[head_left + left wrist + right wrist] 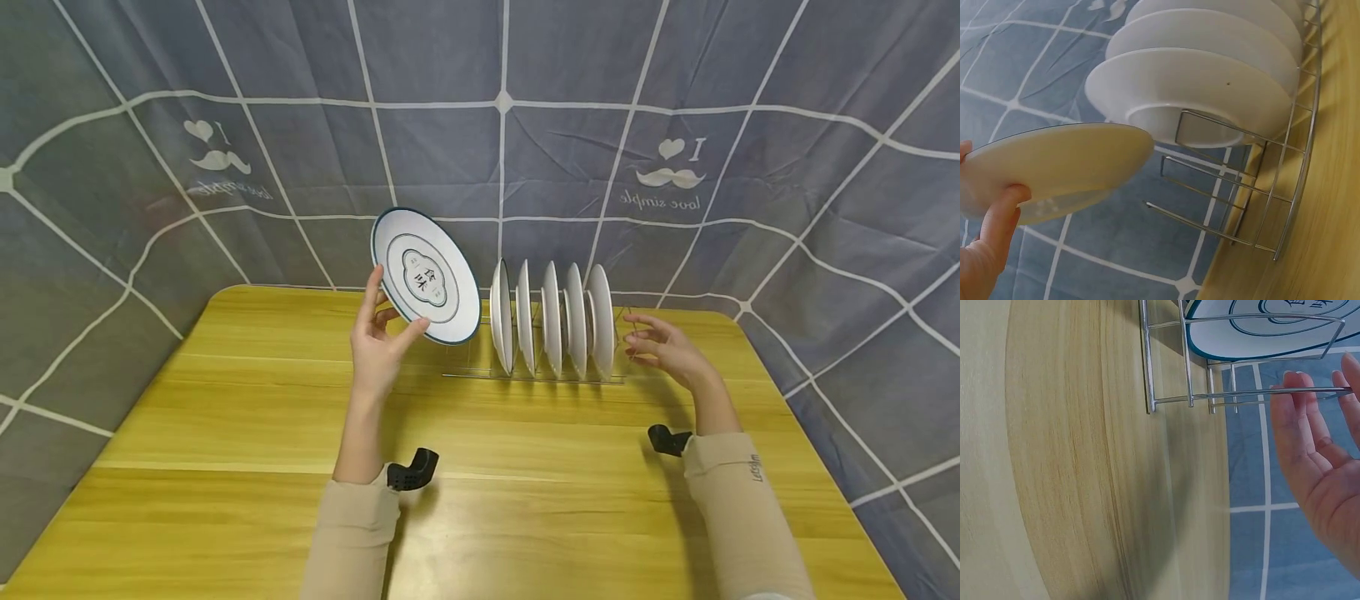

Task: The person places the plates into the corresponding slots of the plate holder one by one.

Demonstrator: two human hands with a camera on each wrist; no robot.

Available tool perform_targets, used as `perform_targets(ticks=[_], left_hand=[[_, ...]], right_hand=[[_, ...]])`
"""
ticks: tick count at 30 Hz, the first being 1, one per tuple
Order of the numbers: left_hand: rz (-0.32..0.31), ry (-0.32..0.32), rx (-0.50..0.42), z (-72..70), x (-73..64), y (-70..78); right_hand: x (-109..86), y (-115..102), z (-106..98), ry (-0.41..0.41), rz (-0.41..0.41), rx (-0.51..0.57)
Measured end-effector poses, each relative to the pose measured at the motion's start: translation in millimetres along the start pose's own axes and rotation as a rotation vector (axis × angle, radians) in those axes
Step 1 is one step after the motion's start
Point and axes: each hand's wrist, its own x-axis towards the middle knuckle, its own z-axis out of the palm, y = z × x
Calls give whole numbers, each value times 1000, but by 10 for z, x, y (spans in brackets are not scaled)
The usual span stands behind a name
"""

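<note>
My left hand (pixel 377 346) grips a white plate (pixel 450 312) by its lower left edge, thumb on the front face. The plate has a dark teal rim and dark characters in the middle. It is tilted and held up left of a wire dish rack (pixel 534 380), apart from it. Its underside (pixel 1054 156) faces the left wrist camera. Several white plates (pixel 602 325) stand on edge in the rack; its left slots (pixel 1210 206) hold none. At the rack's right end, my right hand (pixel 667 350) holds the end wire (pixel 1241 392) with its fingertips.
The rack stands near the back edge of a wooden table (pixel 525 517). Behind hangs a grey-blue curtain (pixel 435 158) with white lines. Black wrist cameras (pixel 414 471) are strapped at both sleeves.
</note>
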Motion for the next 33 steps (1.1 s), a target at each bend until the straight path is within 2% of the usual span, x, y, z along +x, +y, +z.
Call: perform_targets(ticks=[4,7,13,18,20,26,27,33], left_hand=[[28,-91,91,45,22,-46],[25,-144,149,91,36,-68],[-43,-232,216,220,36,-73],[-113,-287,303,405,-17,119],[-111,-304,337,472,-42,178],[-33,-340,380,494,-65,-200],[-32,-340,384,487,-72,-270],[-81,-328,381,470,-119,-442]], right_hand=[[8,20,-2,1,-6,12],[7,31,0,1,-13,14],[-12,36,-3,-3,-8,10],[-12,40,0,-1,-9,7],[-2,46,0,2,-8,11],[5,43,1,4,-8,29],[6,44,2,4,-9,31],[10,54,-2,6,-22,12]])
